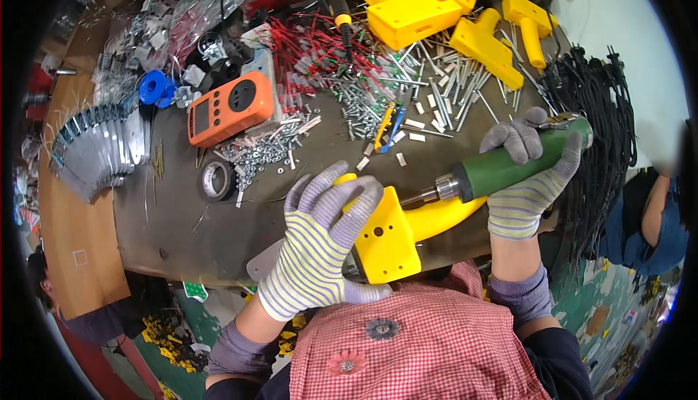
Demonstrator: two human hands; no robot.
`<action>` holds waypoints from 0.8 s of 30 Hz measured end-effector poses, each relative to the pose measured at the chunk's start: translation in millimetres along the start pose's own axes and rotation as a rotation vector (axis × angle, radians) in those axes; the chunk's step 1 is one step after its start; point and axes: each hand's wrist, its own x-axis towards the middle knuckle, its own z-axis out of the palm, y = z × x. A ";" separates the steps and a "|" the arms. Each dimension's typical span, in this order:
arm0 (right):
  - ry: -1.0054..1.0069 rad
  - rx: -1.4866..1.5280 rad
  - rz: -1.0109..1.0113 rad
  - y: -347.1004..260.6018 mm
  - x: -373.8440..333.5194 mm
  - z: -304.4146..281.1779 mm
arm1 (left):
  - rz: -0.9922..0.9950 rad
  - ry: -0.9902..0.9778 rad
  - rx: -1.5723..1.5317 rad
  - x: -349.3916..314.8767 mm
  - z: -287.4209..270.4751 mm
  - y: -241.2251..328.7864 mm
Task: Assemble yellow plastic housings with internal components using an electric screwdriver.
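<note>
Both my hands wear striped grey-and-yellow gloves. My left hand (316, 244) grips a yellow plastic tool housing (389, 244) at the table's near edge, fingers over its far side and thumb low. Its curved handle points right. From behind this hand sticks a flat grey plate (263, 260); whether it joins the housing is hidden. My right hand (527, 189) is wrapped around a green electric screwdriver (502, 171), held nearly level. The screwdriver's bit (420, 198) points left and reaches the housing's right side; I cannot tell whether it sits in a screw.
More yellow housings (414, 18) lie at the back. Screws, red-wired parts (313, 47) and nuts (265, 149) are heaped mid-table. An orange meter (231, 109), tape roll (217, 180) and fanned metal plates (98, 149) lie left; black cables (592, 124) hang right. Other people are partly visible.
</note>
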 end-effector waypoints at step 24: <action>-0.044 -0.020 0.002 -3.0 1.9 -13.4 | -0.405 0.371 -0.158 -18.1 -2.4 -1.5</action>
